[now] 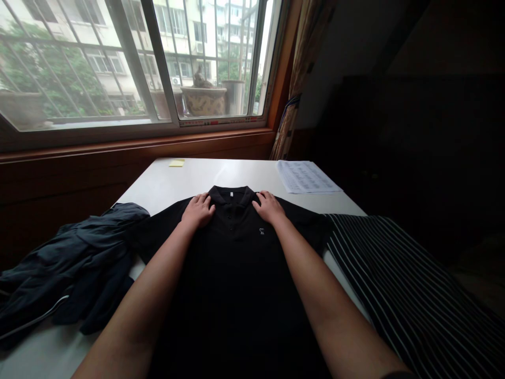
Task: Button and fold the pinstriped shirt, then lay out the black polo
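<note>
A black polo shirt [232,273] lies spread front side up on the white table [236,171], its collar at the far end and a small light logo on the chest. My left hand [198,209] rests flat on the shoulder left of the collar, fingers apart. On the opposite shoulder, right of the collar, my right hand [269,207] lies flat too, its fingers spread. Both palms touch the cloth without gripping it. The shirt's lower part runs out of view between my forearms.
Crumpled dark clothes [79,258] lie at the left. A black-and-white striped cloth [394,268] covers the table's right edge. Printed sheets [307,177] and a yellow sticky note [177,163] sit at the back, below a window [213,63] and beside a curtain [294,100].
</note>
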